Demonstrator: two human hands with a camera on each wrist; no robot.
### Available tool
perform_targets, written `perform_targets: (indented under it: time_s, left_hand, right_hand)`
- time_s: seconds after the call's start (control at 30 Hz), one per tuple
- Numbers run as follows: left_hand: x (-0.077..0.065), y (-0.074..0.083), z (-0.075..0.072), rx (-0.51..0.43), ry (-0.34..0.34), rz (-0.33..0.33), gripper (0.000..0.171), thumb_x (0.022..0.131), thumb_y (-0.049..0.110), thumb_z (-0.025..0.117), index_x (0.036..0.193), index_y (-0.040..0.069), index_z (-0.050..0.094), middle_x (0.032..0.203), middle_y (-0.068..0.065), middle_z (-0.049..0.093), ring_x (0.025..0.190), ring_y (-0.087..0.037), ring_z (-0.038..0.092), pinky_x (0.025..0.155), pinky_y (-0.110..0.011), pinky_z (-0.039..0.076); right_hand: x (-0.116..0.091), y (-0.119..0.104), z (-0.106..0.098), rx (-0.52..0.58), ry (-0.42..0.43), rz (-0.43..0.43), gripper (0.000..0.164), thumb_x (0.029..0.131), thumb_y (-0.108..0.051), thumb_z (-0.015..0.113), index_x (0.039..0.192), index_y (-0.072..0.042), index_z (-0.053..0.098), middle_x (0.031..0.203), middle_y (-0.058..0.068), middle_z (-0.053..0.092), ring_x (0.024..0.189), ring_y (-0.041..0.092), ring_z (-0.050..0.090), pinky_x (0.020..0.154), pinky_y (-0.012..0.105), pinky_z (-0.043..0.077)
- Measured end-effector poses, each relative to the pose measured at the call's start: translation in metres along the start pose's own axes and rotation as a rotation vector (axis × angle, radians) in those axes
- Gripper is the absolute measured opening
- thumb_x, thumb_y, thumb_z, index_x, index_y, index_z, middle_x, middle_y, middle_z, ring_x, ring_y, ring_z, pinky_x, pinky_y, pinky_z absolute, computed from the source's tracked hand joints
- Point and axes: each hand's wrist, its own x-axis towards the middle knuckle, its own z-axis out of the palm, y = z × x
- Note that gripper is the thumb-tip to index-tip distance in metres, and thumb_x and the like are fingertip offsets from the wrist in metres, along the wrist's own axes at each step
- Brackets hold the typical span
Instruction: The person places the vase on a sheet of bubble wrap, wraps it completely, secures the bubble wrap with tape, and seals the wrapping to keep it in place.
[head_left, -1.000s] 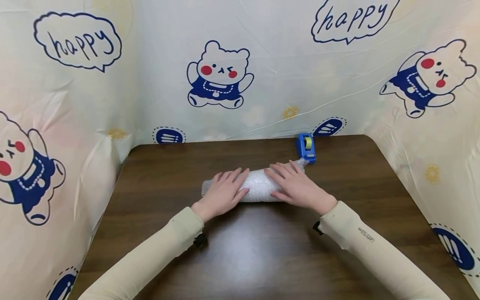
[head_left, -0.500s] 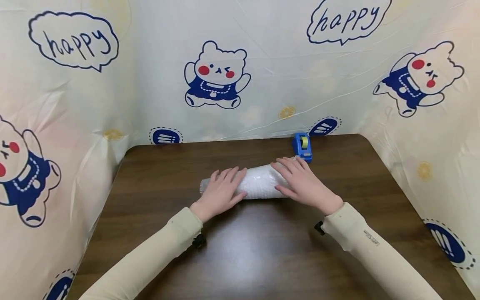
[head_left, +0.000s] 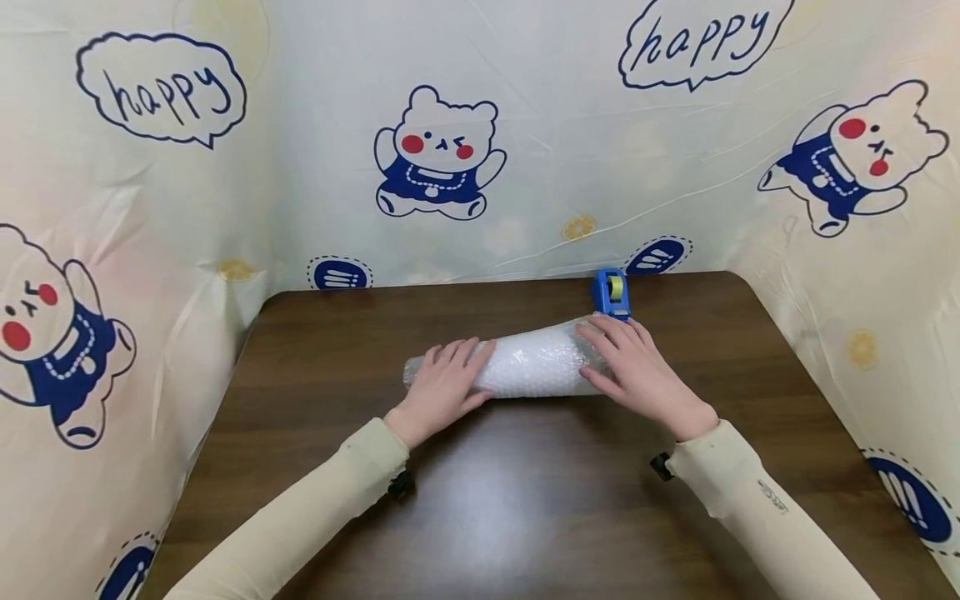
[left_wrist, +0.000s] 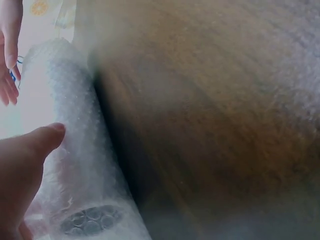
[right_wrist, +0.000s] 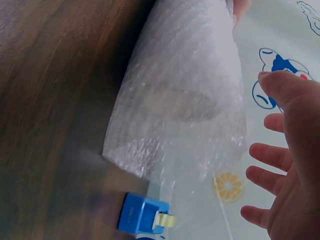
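A white cylindrical bundle in bubble wrap (head_left: pixel 536 362) lies across the table, clear wrap extending past its opaque middle at both ends. My left hand (head_left: pixel 438 387) holds its left part, fingers over the top and thumb (left_wrist: pixel 47 137) against the near side. At the right end is my right hand (head_left: pixel 637 367), its fingers spread over the loose wrap in the head view. The right wrist view shows those fingers (right_wrist: pixel 270 155) extended beside the wrap, not curled round it. Through the clear wrap, a rounded end of the bundle (right_wrist: pixel 185 105) shows faintly; what is inside is hidden.
A blue tape dispenser (head_left: pixel 611 293) with yellowish tape stands just behind the bundle's right end, close to the right fingertips. The dark wooden table (head_left: pixel 480 500) meets printed cloth walls (head_left: pixel 540 167) at its back and sides.
My right hand has slid right along the bundle to its end, uncovering more of the middle. The wrap's right end looks wider than before. My left hand stays in place.
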Motion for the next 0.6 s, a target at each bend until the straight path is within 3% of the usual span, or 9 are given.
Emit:
perform_targets:
  time_s: [0.37,0.5,0.6]
  left_hand:
    - [-0.011,-0.004,0.008,0.048,0.04,-0.001,0.077,0.102,0.053,0.06,0.164,0.015,0.033,0.154,-0.018,0.048,0.136,-0.035,0.05,0.103,-0.058,0.045]
    - [-0.015,-0.007,0.006,-0.002,0.032,-0.018,0.081,0.102,0.057,0.058,0.165,0.016,0.029,0.159,-0.017,0.043,0.143,-0.035,0.045,0.108,-0.061,0.04]
    - [-0.02,-0.008,0.001,-0.056,0.029,-0.052,0.074,0.105,0.054,0.053,0.165,0.017,0.03,0.162,-0.016,0.041,0.148,-0.035,0.04,0.113,-0.063,0.035]
  right_hand:
    - [-0.008,0.004,0.006,0.029,-0.024,0.054,0.066,0.094,-0.029,0.076,0.149,-0.004,0.05,0.151,0.023,0.049,0.141,0.044,0.043,0.115,0.071,0.026]
    - [-0.008,0.004,0.005,0.022,-0.02,0.072,0.067,0.095,-0.031,0.075,0.15,-0.004,0.05,0.151,0.023,0.049,0.141,0.044,0.043,0.114,0.071,0.026]
    - [-0.011,0.004,0.004,-0.006,0.001,0.092,0.065,0.095,-0.031,0.075,0.149,-0.003,0.051,0.15,0.024,0.05,0.14,0.047,0.042,0.113,0.072,0.027]
